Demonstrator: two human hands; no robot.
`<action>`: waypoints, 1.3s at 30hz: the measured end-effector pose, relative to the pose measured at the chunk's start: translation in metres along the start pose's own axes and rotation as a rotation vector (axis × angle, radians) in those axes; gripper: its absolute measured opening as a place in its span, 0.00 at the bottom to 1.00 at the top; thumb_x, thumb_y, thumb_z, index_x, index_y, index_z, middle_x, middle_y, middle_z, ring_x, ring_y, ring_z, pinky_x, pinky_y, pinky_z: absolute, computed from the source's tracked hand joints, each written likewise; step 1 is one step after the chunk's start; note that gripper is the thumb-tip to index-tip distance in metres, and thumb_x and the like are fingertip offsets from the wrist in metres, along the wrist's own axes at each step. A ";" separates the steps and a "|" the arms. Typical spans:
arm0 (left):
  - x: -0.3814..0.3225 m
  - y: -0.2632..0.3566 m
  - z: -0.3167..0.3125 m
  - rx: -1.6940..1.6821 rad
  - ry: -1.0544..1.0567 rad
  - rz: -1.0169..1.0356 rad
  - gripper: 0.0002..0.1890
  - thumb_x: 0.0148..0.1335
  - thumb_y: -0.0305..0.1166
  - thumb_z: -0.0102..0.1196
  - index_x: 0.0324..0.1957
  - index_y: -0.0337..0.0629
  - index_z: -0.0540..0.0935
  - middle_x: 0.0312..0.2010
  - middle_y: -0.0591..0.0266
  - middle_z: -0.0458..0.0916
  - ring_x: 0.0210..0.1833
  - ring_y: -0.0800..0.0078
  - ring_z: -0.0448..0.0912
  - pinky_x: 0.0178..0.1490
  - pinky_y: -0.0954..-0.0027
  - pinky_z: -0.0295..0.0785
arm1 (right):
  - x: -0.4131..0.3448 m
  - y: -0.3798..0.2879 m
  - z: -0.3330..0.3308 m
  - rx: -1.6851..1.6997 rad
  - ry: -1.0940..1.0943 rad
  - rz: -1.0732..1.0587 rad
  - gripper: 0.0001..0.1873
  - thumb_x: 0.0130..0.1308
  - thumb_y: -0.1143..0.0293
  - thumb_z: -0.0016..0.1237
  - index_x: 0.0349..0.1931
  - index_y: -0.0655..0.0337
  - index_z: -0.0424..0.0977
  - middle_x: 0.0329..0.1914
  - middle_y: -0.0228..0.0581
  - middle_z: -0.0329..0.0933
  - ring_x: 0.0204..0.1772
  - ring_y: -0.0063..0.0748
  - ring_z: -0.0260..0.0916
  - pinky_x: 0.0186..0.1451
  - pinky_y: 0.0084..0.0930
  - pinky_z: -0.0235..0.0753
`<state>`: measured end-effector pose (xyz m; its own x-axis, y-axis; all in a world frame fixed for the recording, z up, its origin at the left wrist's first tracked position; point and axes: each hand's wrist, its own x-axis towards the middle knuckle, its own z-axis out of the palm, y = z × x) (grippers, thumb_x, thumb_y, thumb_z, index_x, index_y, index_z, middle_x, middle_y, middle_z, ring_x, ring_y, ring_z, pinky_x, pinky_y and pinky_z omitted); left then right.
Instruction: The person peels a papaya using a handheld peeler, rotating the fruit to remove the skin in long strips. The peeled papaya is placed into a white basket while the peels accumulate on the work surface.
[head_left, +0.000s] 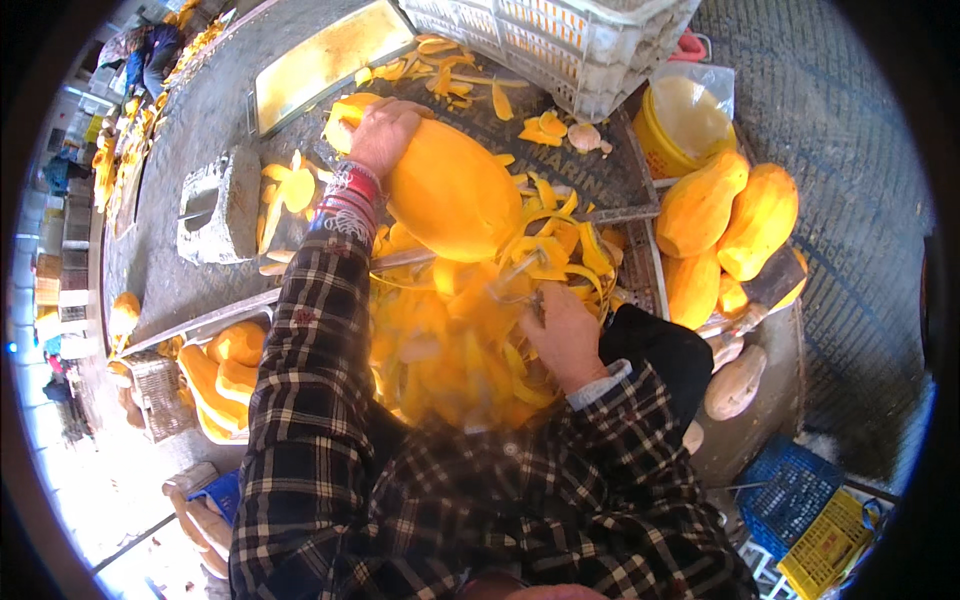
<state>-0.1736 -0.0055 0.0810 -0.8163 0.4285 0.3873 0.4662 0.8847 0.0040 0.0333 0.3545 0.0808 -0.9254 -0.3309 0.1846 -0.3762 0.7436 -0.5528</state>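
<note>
My left hand is clasped over the narrow far end of a large orange squash, which lies tilted with its rounded end towards me. The squash's visible surface is bare, bright orange flesh. In my right hand is a peeler, its metal head blurred and close to the squash's near end. Long curled strips of peel surround the tool. A deep heap of peel fills the space below, between my arms, and partly blurs in the view.
Peeled squashes are piled at right, with an unpeeled squash below. A yellow bucket and white plastic crates stand beyond. At left are a concrete block and a container of squashes. Another person bends far left.
</note>
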 end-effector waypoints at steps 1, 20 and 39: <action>-0.002 0.002 0.000 0.041 0.002 0.000 0.16 0.67 0.30 0.52 0.51 0.40 0.89 0.55 0.54 0.89 0.61 0.52 0.84 0.68 0.56 0.77 | -0.001 -0.001 -0.006 -0.012 -0.025 0.047 0.30 0.69 0.65 0.60 0.68 0.69 0.72 0.42 0.51 0.81 0.44 0.55 0.81 0.43 0.46 0.83; 0.000 -0.007 0.004 -0.003 -0.107 -0.047 0.17 0.70 0.32 0.49 0.54 0.46 0.88 0.59 0.57 0.88 0.67 0.58 0.81 0.74 0.57 0.71 | 0.020 -0.003 0.016 0.162 -0.008 0.066 0.32 0.71 0.61 0.59 0.71 0.67 0.70 0.45 0.52 0.82 0.51 0.55 0.82 0.47 0.47 0.82; -0.067 0.020 0.067 -0.107 0.698 -0.261 0.23 0.80 0.34 0.49 0.72 0.40 0.77 0.78 0.45 0.69 0.84 0.47 0.60 0.86 0.49 0.53 | 0.016 0.001 0.031 0.398 0.067 0.425 0.34 0.74 0.56 0.57 0.74 0.68 0.69 0.56 0.56 0.84 0.56 0.52 0.82 0.58 0.45 0.80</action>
<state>-0.1323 -0.0041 -0.0062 -0.5157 -0.0406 0.8558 0.3464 0.9037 0.2517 0.0194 0.3320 0.0583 -0.9970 -0.0044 -0.0769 0.0632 0.5232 -0.8499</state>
